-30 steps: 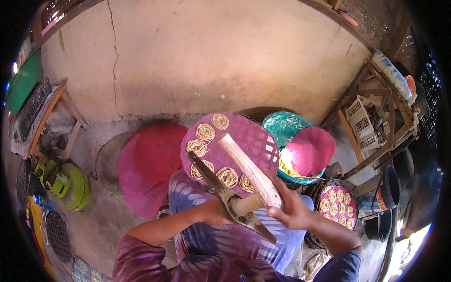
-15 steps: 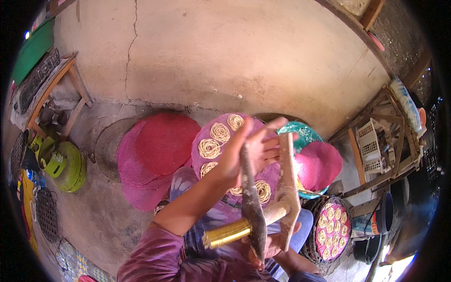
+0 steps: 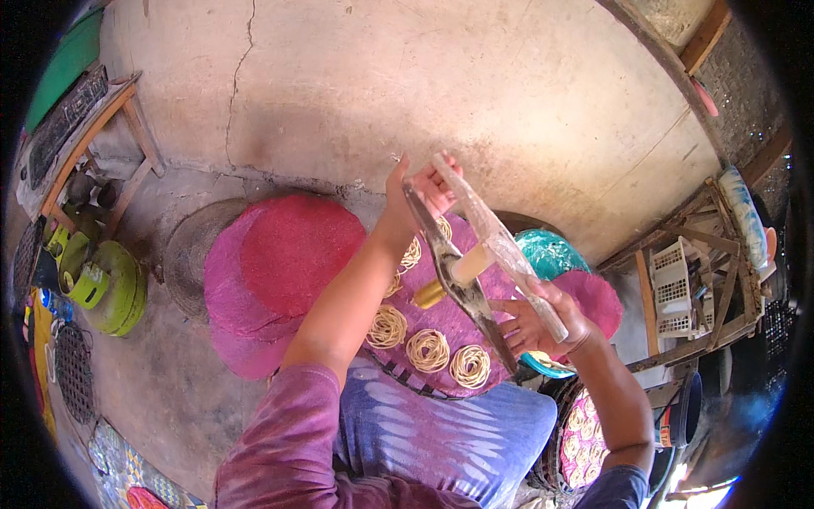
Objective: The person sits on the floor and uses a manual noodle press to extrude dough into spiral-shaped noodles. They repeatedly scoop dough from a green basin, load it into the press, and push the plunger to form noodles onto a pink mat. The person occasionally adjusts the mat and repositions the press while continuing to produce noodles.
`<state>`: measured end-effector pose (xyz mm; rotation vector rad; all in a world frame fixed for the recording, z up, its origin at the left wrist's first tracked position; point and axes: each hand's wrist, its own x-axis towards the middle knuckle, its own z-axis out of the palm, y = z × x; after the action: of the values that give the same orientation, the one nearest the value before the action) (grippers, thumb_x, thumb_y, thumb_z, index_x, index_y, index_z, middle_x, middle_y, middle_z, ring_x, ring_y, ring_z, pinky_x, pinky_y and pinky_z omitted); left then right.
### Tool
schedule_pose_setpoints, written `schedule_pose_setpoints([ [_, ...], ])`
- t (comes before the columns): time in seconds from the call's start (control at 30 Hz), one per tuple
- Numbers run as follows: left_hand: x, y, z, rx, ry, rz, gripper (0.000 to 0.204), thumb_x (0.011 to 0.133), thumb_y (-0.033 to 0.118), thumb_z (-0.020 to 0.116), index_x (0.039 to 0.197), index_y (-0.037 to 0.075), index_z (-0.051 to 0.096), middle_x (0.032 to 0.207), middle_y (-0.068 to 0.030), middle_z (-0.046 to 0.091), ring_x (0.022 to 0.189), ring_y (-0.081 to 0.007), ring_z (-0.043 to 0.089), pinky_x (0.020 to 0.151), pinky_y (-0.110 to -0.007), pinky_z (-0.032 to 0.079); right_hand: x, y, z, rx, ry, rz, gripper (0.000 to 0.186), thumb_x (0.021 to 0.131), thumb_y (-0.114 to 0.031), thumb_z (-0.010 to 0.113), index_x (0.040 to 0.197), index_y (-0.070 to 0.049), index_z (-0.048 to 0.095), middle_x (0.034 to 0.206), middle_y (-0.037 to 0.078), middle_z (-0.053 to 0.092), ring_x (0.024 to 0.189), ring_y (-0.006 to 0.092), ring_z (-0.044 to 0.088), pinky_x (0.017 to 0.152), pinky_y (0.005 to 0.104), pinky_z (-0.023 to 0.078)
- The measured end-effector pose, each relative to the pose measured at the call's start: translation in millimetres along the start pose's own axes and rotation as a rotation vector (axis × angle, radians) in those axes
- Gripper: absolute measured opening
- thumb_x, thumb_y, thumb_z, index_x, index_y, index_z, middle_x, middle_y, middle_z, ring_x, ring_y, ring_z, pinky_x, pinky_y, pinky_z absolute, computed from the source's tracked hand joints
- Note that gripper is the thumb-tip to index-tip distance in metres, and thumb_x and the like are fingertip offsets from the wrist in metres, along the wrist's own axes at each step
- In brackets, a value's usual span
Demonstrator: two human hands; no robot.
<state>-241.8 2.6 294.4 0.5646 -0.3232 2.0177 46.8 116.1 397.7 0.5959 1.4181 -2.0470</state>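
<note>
Now that the wooden press [image 3: 469, 265] has swung up from the lap, I see it tilted at the centre of the frame, its brass barrel [image 3: 430, 294] over the pink-covered round tray [image 3: 445, 322] instead of pointing out to the left. How high it stands above the surface I cannot tell. The pale bar [image 3: 494, 231] and the dark bar [image 3: 476, 307] run from upper left to lower right, joined by a light wooden plunger.

My left grip [image 3: 418, 197], spread in the air half a second ago, now meets the upper bar ends with its fingers partly curled and thumb up; I cannot tell whether it has closed on them. My right grip [image 3: 566, 316] is at the lower ends, half open, thumb side against the pale bar and fingers stretched toward the dark one. To my judgement, the press is now supported from both ends, though neither hold looks firm yet.

Below the barrel, noodle coils [image 3: 427, 351] lie along the tray's left and lower edge. The teal basin [image 3: 555, 253] and its pink sheet [image 3: 595, 297] sit to the right, red and pink rounds [image 3: 301, 246] to the left, and a green gas cylinder [image 3: 114, 293] at far left.
</note>
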Motion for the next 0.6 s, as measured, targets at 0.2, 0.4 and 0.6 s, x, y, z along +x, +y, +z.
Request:
schedule_pose_setpoints([
  [0.2, 11.5, 16.3, 15.6, -0.021, -0.094, 0.146, 0.052, 0.096, 0.050, 0.041, 0.112, 0.003, 0.054, 0.108, -0.0126, 0.059, 0.105, -0.0282, 0.056, 0.094, -0.041, 0.044, -8.6, -32.3, 19.6, -0.405, 0.281, -0.038, 0.077, 0.088, -0.062, 0.048, 0.138, -0.004, 0.044, 0.114, 0.020, 0.059, 0.098, 0.0291, 0.060, 0.086, 0.0390, 0.048],
  [0.4, -1.0, 21.2, 51.9, 0.038, -0.043, 0.143, 0.040, 0.095, 0.048, 0.045, 0.106, 0.010, 0.053, 0.097, -0.0062, 0.056, 0.098, -0.0245, 0.055, 0.091, -0.040, 0.046, -29.4, -31.6, 48.0, -0.430, 0.278, -0.059, 0.066, 0.090, -0.057, 0.051, 0.132, -0.006, 0.052, 0.110, 0.011, 0.059, 0.089, 0.0208, 0.060, 0.077, 0.0329, 0.051],
  [0.6, 18.6, 9.5, 55.7, 0.028, -0.098, 0.158, 0.045, 0.094, 0.052, 0.044, 0.105, 0.009, 0.054, 0.095, -0.0064, 0.058, 0.096, -0.0249, 0.056, 0.092, -0.040, 0.044, -28.2, -37.8, 47.7, -0.536, 0.391, -0.198, 0.053, 0.091, -0.053, 0.054, 0.097, -0.002, 0.065, 0.080, 0.002, 0.059, 0.071, 0.0126, 0.054, 0.060, 0.0299, 0.043],
])
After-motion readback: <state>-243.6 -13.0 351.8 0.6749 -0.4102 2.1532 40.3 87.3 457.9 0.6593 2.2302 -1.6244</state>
